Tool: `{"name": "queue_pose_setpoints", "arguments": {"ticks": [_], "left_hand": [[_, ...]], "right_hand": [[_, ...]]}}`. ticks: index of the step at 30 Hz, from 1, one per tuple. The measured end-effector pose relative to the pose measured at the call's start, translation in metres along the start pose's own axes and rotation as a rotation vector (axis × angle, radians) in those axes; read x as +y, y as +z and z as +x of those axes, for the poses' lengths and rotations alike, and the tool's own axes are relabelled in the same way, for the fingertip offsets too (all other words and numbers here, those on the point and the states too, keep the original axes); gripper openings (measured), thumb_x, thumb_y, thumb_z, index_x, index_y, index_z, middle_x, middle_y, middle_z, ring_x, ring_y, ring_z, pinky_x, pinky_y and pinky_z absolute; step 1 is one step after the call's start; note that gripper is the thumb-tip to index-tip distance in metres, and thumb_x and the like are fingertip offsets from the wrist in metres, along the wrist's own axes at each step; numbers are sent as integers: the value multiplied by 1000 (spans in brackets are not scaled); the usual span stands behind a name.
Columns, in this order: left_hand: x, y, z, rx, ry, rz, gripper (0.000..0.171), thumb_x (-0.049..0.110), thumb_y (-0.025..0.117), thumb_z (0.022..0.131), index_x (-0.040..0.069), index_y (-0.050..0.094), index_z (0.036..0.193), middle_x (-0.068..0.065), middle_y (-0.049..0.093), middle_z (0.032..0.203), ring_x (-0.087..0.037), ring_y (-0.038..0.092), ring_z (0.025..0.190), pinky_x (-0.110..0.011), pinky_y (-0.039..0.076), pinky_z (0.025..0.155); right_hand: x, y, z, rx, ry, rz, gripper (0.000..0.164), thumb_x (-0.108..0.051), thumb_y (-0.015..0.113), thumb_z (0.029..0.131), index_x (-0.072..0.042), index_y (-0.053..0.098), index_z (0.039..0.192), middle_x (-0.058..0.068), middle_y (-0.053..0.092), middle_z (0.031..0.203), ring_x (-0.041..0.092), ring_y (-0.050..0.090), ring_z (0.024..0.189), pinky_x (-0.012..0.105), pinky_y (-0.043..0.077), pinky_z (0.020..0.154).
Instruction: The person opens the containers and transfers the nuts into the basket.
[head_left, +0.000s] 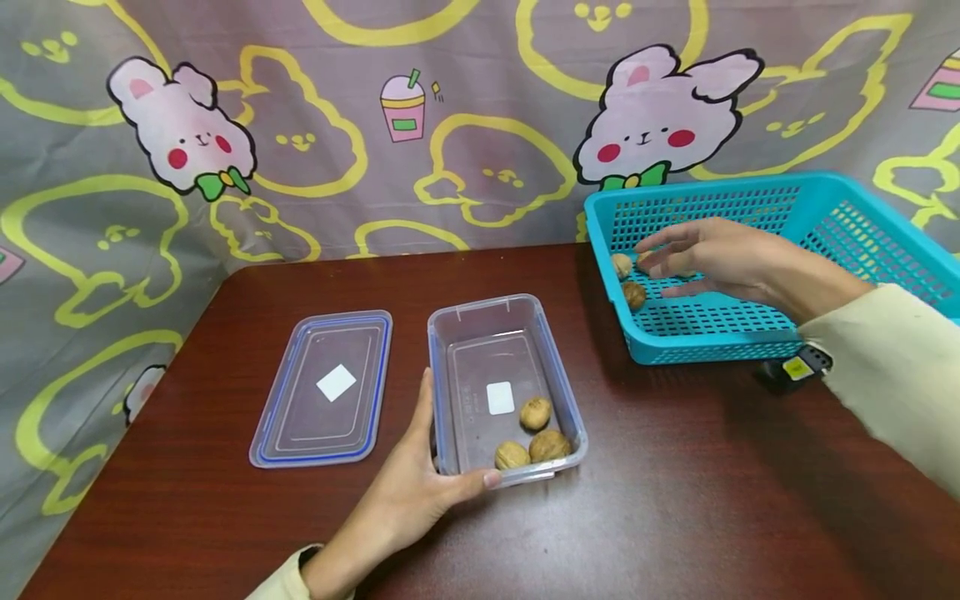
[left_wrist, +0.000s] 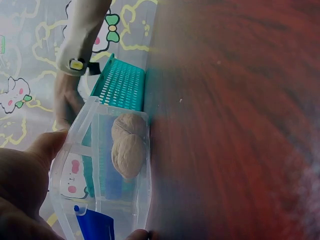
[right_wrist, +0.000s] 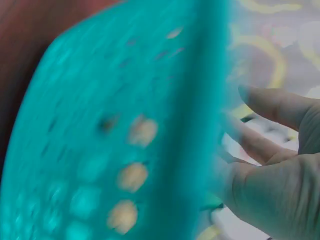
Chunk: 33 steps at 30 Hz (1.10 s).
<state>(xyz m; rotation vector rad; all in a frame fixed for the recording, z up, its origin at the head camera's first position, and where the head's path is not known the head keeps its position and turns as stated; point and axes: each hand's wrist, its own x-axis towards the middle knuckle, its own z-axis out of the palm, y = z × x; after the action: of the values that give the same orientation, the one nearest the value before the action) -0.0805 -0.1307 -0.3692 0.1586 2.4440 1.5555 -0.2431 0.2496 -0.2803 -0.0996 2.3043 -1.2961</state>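
Observation:
A clear plastic food box (head_left: 480, 362) stands in the middle of the table, with three walnuts (head_left: 550, 447) gathered at its near end. My left hand (head_left: 408, 487) grips the near left corner of the box, thumb over the near rim and fingers along the left side. Over the turquoise basket (head_left: 716, 346) reaches my right hand (head_left: 731, 258), its fingers spread and loosely bent, holding nothing visible. Several walnuts (head_left: 633, 295) lie beneath and beside those fingers at the basket's left end. In the left wrist view, two walnuts (left_wrist: 127, 156) show through the box wall.
To the left of the box lies a clear lid (head_left: 322, 408) with a blue seal and a white label. A patterned cloth (head_left: 465, 100) hangs behind the dark red-brown table (head_left: 637, 500). The basket's raised walls surround the walnuts on the right.

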Motion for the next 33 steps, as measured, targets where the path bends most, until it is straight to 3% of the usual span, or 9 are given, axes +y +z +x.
{"name": "queue_pose_setpoints", "arguments": {"ticks": [4, 11, 14, 21, 25, 29, 33], "left_hand": [[-1, 0, 0, 0, -2, 9, 141, 33, 95, 76, 24, -11, 169, -14, 17, 175, -32, 37, 152, -60, 25, 126], [-2, 0, 0, 2, 2, -2, 141, 32, 95, 76, 24, -11, 169, -15, 26, 172, -29, 50, 142, -57, 33, 122], [-1, 0, 0, 1, 9, -7, 140, 31, 95, 76, 24, -10, 169, -15, 27, 172, -29, 51, 141, -56, 34, 122], [-2, -1, 1, -5, 28, -26, 140, 28, 94, 77, 23, -11, 169, -15, 22, 174, -30, 49, 143, -56, 33, 122], [-3, -2, 0, -8, 37, -16, 140, 30, 94, 77, 22, -12, 169, -14, 21, 174, -29, 47, 145, -56, 33, 122], [-3, -2, 1, -13, 37, -21, 139, 30, 93, 78, 22, -12, 169, -13, 23, 174, -28, 50, 142, -54, 36, 120], [-2, -2, 0, -22, 36, -18, 139, 31, 93, 79, 24, -13, 168, -13, 21, 174, -29, 47, 145, -54, 35, 120]], "right_hand": [[-19, 16, -18, 8, -95, -17, 57, -19, 60, 107, -6, 39, 159, 22, 44, 159, 40, 48, 140, 34, 60, 99], [-41, 66, -41, 106, -233, -203, 50, -28, 72, 100, -15, 59, 146, 11, 60, 148, 33, 57, 133, 58, 50, 109], [-45, 88, -47, 100, -313, -239, 45, -29, 76, 97, -18, 64, 139, 6, 67, 141, 28, 58, 133, 59, 49, 108], [-40, 128, -44, -115, -462, -213, 41, -18, 77, 95, -17, 67, 135, 3, 71, 133, 28, 64, 127, 57, 53, 106], [-37, 149, -32, -271, -516, -211, 39, -10, 75, 95, -12, 67, 133, 8, 69, 132, 29, 66, 122, 46, 58, 103], [-37, 163, -20, -396, -550, -213, 36, -1, 71, 94, -8, 68, 129, 11, 70, 128, 28, 68, 117, 44, 59, 102], [-40, 173, -13, -459, -547, -256, 38, 4, 69, 89, -6, 69, 127, 11, 71, 124, 24, 68, 113, 46, 58, 102]]}}
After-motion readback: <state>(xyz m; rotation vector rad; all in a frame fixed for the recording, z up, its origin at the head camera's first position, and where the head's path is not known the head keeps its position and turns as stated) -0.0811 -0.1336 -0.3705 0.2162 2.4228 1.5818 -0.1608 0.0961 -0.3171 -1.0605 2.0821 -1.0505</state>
